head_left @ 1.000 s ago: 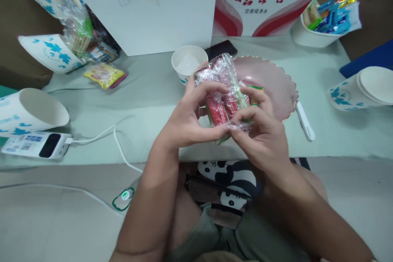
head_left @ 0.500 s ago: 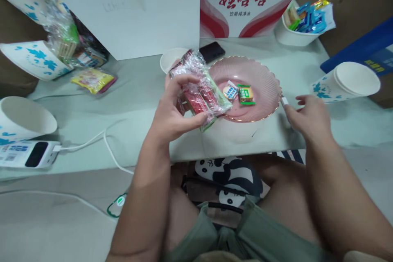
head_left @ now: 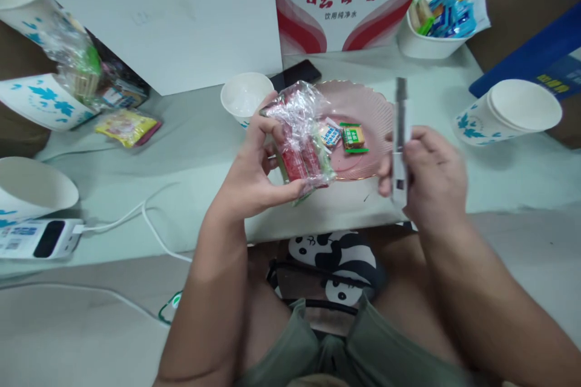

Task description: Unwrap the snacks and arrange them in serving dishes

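My left hand (head_left: pixel 254 175) is closed around a clear plastic pack of red and green wrapped snacks (head_left: pixel 299 148), held over the left rim of the plate. A white utility knife (head_left: pixel 400 175) is gripped in my right hand (head_left: pixel 436 175), upright, its grey blade end pointing away from me. The knife is apart from the pack, over the right side of the pink ribbed plate (head_left: pixel 374 109). On that plate lie a green-wrapped biscuit (head_left: pixel 354 137) and a white and blue packet (head_left: pixel 330 135), the latter partly hidden behind the snack pack.
Behind the plate are a paper cup (head_left: pixel 245 94) and a dark phone (head_left: pixel 297 74). Nested paper cups (head_left: pixel 503 112) and a white tub of snacks (head_left: pixel 431 45) stand right. On the left are a yellow packet (head_left: pixel 127 127), a paper bowl (head_left: pixel 36 190) and a power bank (head_left: pixel 40 239) with a cable.
My right hand has lifted the utility knife from beside the plate's right rim and moved it left, turning it upright. The snack pack stays in my left hand, slightly turned.
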The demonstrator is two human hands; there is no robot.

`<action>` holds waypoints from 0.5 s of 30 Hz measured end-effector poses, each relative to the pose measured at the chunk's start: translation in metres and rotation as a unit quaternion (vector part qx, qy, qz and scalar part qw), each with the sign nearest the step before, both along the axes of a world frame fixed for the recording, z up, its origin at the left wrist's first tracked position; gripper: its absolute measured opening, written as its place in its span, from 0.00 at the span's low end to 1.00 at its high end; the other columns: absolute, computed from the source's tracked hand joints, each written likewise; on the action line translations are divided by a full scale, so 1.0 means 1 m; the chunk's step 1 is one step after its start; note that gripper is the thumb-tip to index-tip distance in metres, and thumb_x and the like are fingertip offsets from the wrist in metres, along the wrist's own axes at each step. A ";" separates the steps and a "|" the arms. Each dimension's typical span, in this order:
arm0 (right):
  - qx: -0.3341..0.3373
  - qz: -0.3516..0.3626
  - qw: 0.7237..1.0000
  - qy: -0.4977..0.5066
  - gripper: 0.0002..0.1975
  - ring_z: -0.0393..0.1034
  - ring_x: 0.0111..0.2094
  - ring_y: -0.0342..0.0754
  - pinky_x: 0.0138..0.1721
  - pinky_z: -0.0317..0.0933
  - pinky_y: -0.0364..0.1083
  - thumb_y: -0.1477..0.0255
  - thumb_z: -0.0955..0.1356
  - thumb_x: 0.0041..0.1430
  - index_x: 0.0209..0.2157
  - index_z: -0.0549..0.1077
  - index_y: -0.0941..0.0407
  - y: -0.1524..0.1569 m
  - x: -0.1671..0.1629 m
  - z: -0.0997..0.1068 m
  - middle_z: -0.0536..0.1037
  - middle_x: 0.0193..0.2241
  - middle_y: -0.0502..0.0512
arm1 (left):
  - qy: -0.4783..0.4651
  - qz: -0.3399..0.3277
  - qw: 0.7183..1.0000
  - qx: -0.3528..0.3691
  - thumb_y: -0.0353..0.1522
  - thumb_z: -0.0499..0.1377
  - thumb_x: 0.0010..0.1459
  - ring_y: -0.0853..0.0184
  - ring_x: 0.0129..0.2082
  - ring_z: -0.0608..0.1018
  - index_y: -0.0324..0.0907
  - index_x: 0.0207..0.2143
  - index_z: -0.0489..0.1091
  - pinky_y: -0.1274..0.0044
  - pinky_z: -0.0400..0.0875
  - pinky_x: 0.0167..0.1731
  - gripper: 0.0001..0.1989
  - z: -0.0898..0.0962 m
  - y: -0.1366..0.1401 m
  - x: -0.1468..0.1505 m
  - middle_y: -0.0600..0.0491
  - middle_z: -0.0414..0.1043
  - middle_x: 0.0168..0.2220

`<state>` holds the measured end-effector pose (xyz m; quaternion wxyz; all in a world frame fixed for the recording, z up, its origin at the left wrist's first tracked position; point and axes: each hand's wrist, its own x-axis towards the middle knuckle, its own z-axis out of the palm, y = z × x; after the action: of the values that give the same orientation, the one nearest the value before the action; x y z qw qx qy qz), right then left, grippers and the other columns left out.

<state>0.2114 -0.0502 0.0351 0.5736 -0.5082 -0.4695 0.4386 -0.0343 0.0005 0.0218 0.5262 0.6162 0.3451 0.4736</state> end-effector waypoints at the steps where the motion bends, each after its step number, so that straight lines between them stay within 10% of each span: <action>1: -0.022 0.034 0.999 0.008 0.17 0.66 0.14 0.41 0.14 0.56 0.41 0.52 0.72 0.61 0.38 0.72 0.51 -0.001 -0.011 0.003 0.75 0.21 0.46 | 0.011 -0.013 1.000 0.020 0.27 0.77 0.40 0.54 0.57 0.72 0.47 0.39 0.65 0.71 0.74 0.38 0.28 0.003 -0.002 0.000 0.54 0.47 0.74; 6: -0.099 0.149 0.983 0.032 0.20 0.67 0.14 0.40 0.14 0.59 0.39 0.50 0.70 0.61 0.35 0.71 0.53 -0.006 -0.043 0.013 0.74 0.20 0.45 | 0.079 -0.036 0.994 0.064 0.26 0.74 0.44 0.45 0.72 0.57 0.47 0.39 0.67 0.68 0.74 0.44 0.24 0.012 -0.011 0.000 0.54 0.44 0.76; 15: -0.218 0.239 0.943 0.071 0.23 0.64 0.12 0.38 0.12 0.55 0.36 0.49 0.70 0.59 0.31 0.69 0.55 -0.013 -0.052 0.001 0.71 0.17 0.43 | 0.083 -0.033 0.991 0.095 0.26 0.72 0.48 0.48 0.68 0.64 0.51 0.44 0.68 0.69 0.75 0.37 0.24 0.010 -0.012 -0.007 0.57 0.40 0.77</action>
<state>0.1592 -0.0632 0.0365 0.3587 -0.4612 -0.4280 0.6896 -0.0411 -0.0114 0.0313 0.4497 0.7120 0.3205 0.4337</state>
